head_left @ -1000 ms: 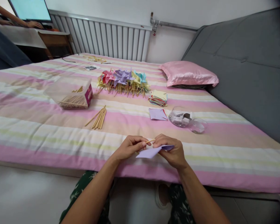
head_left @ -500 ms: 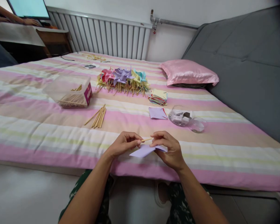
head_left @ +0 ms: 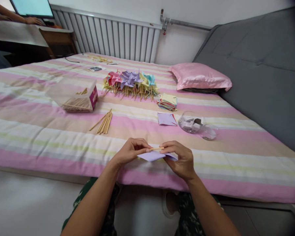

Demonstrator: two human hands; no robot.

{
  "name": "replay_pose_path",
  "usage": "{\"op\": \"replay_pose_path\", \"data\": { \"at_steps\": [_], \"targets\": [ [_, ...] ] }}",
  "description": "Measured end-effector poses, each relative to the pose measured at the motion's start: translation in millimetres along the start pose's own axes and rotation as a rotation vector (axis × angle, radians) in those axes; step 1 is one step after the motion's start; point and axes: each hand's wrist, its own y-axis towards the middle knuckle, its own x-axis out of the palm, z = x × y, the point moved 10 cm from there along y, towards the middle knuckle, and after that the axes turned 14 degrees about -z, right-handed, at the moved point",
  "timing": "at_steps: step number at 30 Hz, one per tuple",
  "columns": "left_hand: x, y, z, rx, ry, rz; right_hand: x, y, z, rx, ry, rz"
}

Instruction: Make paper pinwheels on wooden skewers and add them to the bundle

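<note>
My left hand (head_left: 132, 151) is closed on one end of a thin wooden stick (head_left: 156, 148) above the bed's near edge. My right hand (head_left: 179, 158) pinches a folded sheet of purple paper (head_left: 151, 156), and its fingertips also meet the stick's other end. The paper lies just below the stick, with one flap out to the left and another under the right fingers. Whether stick and paper are joined is hidden by the right fingers. Beyond the hands lie a small pile of purple paper squares (head_left: 167, 119) and a bundle of wooden sticks (head_left: 105, 123).
A clear plastic box (head_left: 73, 98) of sticks stands left. Finished paper pinwheels (head_left: 130, 80) lie mid-bed, near a stack of coloured paper (head_left: 167, 101). A round clear container (head_left: 190, 123) and its lid (head_left: 208, 131) sit right, below a pink pillow (head_left: 200, 77). Another person's hand (head_left: 33, 21) rests on a desk.
The stick has turned from a slant to nearly level, and my right fingertips have come onto its right end. The purple paper has tilted flatter. The view has shifted slightly.
</note>
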Motion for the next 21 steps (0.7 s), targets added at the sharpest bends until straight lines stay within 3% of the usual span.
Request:
{"op": "replay_pose_path", "data": {
  "at_steps": [9,21],
  "targets": [
    [-2.4,-0.1,-0.3,0.081,0.015,-0.002,-2.8,-2.8,-4.2,-0.016,-0.041,0.05],
    [-3.6,-0.7,3.4,0.058,0.092,0.025,-5.4,-5.0,-5.8,-0.011,-0.085,0.106]
  ]
}}
